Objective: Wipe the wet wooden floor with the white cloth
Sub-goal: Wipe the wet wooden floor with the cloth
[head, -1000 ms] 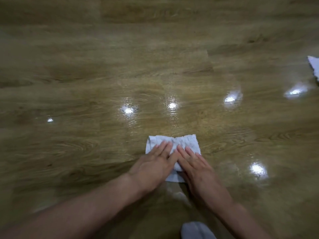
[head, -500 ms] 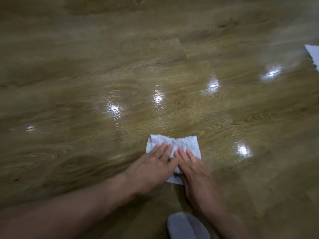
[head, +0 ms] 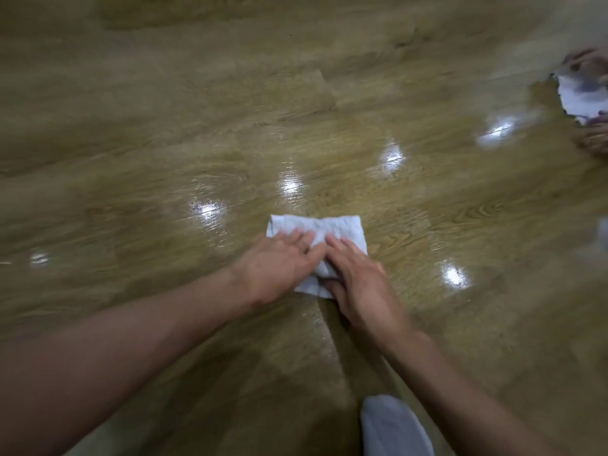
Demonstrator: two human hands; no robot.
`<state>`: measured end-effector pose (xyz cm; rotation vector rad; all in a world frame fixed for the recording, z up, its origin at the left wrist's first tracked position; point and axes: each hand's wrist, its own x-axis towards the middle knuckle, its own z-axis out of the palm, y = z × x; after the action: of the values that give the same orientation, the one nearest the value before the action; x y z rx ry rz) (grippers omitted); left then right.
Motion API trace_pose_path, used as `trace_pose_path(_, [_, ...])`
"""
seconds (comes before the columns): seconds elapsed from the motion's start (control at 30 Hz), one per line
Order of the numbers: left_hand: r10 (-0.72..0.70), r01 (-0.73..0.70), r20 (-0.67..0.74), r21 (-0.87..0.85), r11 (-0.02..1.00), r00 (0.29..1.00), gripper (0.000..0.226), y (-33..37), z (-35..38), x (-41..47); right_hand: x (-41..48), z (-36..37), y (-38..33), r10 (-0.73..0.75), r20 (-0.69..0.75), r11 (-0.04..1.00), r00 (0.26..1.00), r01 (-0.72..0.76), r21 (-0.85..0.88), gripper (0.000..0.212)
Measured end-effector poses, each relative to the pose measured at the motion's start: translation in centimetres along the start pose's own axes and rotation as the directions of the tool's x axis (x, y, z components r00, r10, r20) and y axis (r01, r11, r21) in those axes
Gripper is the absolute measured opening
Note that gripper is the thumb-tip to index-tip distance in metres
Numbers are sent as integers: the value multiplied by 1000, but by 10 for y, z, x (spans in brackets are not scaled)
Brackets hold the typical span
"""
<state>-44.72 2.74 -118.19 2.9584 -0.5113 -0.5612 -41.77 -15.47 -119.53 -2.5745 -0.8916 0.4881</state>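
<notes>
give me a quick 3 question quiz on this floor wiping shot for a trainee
1. True or false: the left hand and right hand both press flat on the white cloth.
2. The white cloth lies: A on the wooden floor, B in a bucket, C over a chair.
3. Fill in: a second, blurred white piece shows at the view's upper ___ edge.
Key: 1 true; 2 A; 3 right.

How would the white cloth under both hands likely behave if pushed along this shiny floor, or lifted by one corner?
The white cloth looks creased and soft, so it would probably droop if lifted. Pressed flat by the left hand and right hand, it likely slides easily over the glossy wooden floor.
</notes>
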Motion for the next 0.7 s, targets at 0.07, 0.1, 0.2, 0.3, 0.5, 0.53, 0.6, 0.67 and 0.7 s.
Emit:
trace_pose_path(0.07, [97,-97,-1,43,994,995,45,20,-1,-10,-27,-3,-1,13,16,1000,1000,-13,6,53])
trace_pose_path(0.1, [129,-128,-24,66,990,991,43,30,-2,-14,-36,-8,0,10,34,1000,999,-10,19,53])
trace_pose_path(0.2, [92,-113,-127,-169,979,988,29,47,-15,-8,-39,-45,5,-5,75,978,997,-11,208,50])
trace_pose_path(0.3, [-12,-50,-82,-714,699,997,9,47,-40,19,-22,-105,26,73,190,915,979,-142,377,55])
trace_pose_path(0.5, [-49,14,-73,-424,905,996,21,27,-36,42,4,-136,46,237,-392,944,889,-117,307,34])
trace_pose_path(0.53, [-18,-14,-92,-331,944,996,23,22,-31,38,0,-118,45,246,-392,935,886,-112,335,29])
trace_pose_path(0.6, [-21,2,-84,-224,975,996,28,16,-21,30,-11,-68,43,240,-245,957,939,-187,221,34])
trace_pose_path(0.67, [-78,83,39,-142,986,996,45,15,-12,23,-15,-27,44,232,-54,968,971,-236,-88,56])
trace_pose_path(0.7, [-89,100,115,-86,991,989,51,16,-9,20,-10,-16,46,237,-42,956,971,-241,-166,62])
